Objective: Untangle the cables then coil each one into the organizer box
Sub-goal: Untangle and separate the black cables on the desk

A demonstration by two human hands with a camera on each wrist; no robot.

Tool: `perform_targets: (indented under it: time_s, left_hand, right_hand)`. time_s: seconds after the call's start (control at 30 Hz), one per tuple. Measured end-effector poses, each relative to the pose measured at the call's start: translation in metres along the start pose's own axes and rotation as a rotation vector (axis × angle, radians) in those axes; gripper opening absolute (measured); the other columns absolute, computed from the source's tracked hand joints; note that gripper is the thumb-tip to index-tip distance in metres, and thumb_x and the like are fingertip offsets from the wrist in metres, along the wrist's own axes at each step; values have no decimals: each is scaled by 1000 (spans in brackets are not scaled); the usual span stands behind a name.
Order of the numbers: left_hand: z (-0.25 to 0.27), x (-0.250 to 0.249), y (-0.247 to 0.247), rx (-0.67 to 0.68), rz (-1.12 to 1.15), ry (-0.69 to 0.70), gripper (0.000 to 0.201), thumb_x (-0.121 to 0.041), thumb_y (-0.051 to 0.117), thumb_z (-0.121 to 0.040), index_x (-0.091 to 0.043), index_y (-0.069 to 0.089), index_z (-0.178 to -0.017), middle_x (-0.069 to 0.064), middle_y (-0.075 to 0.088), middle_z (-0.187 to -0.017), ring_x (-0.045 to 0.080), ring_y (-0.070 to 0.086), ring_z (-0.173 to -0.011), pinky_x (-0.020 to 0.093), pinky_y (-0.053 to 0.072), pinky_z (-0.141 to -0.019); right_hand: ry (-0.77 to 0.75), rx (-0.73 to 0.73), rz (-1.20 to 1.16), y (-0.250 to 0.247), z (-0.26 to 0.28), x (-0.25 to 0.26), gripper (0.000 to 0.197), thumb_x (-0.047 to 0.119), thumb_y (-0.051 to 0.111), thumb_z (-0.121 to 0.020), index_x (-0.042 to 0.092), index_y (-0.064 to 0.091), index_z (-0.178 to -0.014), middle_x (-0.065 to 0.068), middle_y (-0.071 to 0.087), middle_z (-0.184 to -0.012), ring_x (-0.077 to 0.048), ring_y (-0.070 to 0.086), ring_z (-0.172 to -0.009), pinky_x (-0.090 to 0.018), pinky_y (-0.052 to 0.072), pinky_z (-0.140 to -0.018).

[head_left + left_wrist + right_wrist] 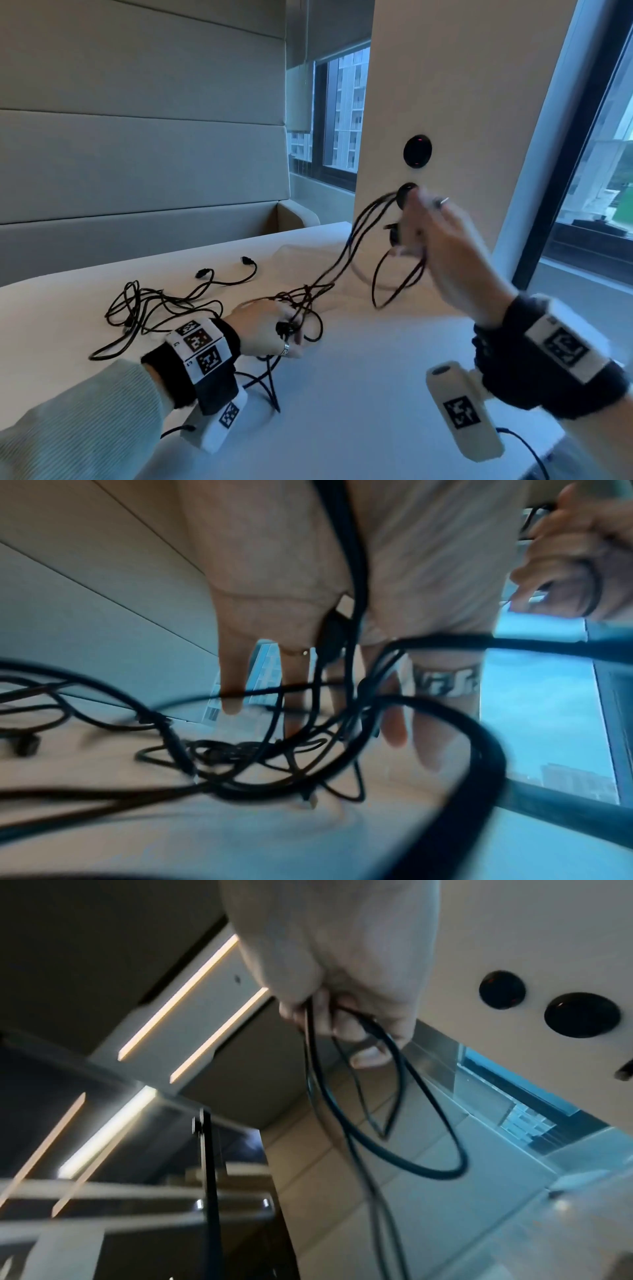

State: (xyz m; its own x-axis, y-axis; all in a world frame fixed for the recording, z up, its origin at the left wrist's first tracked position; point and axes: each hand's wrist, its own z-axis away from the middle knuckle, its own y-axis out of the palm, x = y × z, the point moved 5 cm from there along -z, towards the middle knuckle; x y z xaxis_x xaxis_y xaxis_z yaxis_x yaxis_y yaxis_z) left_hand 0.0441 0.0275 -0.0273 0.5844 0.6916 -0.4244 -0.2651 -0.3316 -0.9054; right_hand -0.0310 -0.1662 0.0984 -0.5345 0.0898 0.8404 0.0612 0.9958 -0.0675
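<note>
A tangle of thin black cables (164, 305) lies on the pale beige tabletop (359, 394), its loose loops spread toward nine o'clock of the head view and two free plug ends (248, 262) lying apart at about eleven o'clock of the heap. The left hand (263, 329), wearing a black wrist strap with white square-patterned marker tags (200, 346), rests low over the knot at the middle of the table; the left wrist view shows its fingers (232, 685) fairly straight and pointing down with strands running across the palm (274, 561), and a small black plug (284, 329) sits at the knuckles, but whether the fingers truly pinch it I cannot tell through the blur. The right hand (442, 246), raised toward two o'clock in front of a beige wall panel (445, 85) with two round black sockets (417, 150), has its fingers (325, 1020) curled round several black strands, from which a loop (397, 274) hangs down; from this fist a bundle of taut strands (346, 260) slopes down toward seven o'clock into the knot by the left hand. A grey padded bench back (137, 154) fills the ten o'clock side, and windows (339, 109) show tall buildings at twelve and three o'clock. No organizer box can be made out in any view.
</note>
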Motion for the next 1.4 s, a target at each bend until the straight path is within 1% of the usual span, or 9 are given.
perform_targets:
  time_s: [0.17, 0.3, 0.43, 0.63, 0.77, 0.9, 0.97, 1.23, 1.4]
  left_hand:
    - [-2, -1, -6, -84, 117, -18, 9, -38, 61, -85, -33, 57, -92, -10, 60, -89, 8, 54, -81, 24, 40, -76]
    - [-2, 3, 2, -38, 78, -65, 5, -32, 49, -92, -30, 54, -90, -9, 63, -91, 10, 54, -80, 21, 40, -73]
    - [-4, -1, 2, -99, 125, -70, 19, -32, 44, -95, -31, 53, -78, -7, 68, -79, 13, 56, -72, 28, 44, -71]
    - [-5, -12, 2, -154, 180, -66, 22, -34, 45, -96, -28, 53, -76, -8, 62, -71, 14, 55, -70, 26, 40, -66]
    - [-2, -20, 0, -201, 224, -27, 15, -31, 47, -95, -25, 53, -83, -5, 65, -78, 17, 58, -78, 28, 43, -73]
    - [2, -21, -4, -191, 276, 25, 16, -21, 61, -87, -28, 48, -91, -7, 66, -87, 7, 58, -78, 20, 44, -73]
    - [4, -12, -2, -94, 301, 13, 25, -18, 63, -85, -28, 43, -95, -11, 67, -90, 0, 58, -78, 16, 44, -75]
    - [13, 8, 10, 73, 180, -64, 19, -31, 61, -88, -42, 48, -96, -13, 62, -102, 8, 57, -97, 23, 42, -90]
    - [19, -14, 11, 215, 294, -23, 47, -49, 64, -79, -46, 41, -120, -18, 52, -129, -2, 51, -116, 23, 40, -101]
  right_hand:
    - [-87, -360, -93, -56, -8, 15, 37, 34, 36, -100, 20, 36, -65, 9, 29, -55, -7, 28, -48, -28, 44, -52]
    - [0, -596, -275, -98, -1, -2, 30, 35, 38, -99, 19, 42, -73, 3, 43, -65, -9, 53, -55, -32, 55, -55]
    - [250, -399, 68, -83, 4, -37, 15, 30, 49, -95, 23, 39, -104, -8, 57, -99, -13, 50, -50, -23, 38, -40]
    - [150, 131, 780, -12, 16, -66, 63, 42, 62, -82, 40, 27, -134, 4, 55, -102, -11, 56, -89, -27, 43, -80]
    - [172, 547, 1012, 37, 33, -82, 56, 57, 59, -78, 38, 44, -129, 9, 46, -118, -12, 49, -107, -26, 41, -93]
    - [103, 617, 971, 59, 35, -89, 24, 37, 47, -95, 23, 55, -78, 11, 55, -73, -5, 51, -67, -17, 39, -62]
    - [108, 541, 760, 52, 26, -77, 30, 29, 42, -98, 18, 51, -71, 9, 50, -61, 1, 44, -51, -13, 35, -55]
    - [-88, -363, 15, -43, -4, -7, 34, 29, 40, -99, 22, 39, -65, 10, 32, -48, -4, 24, -38, -17, 21, -35]
    - [-71, -392, 135, -65, -13, -12, 38, 29, 36, -100, 25, 35, -63, 12, 32, -44, -5, 24, -37, -17, 23, -35]
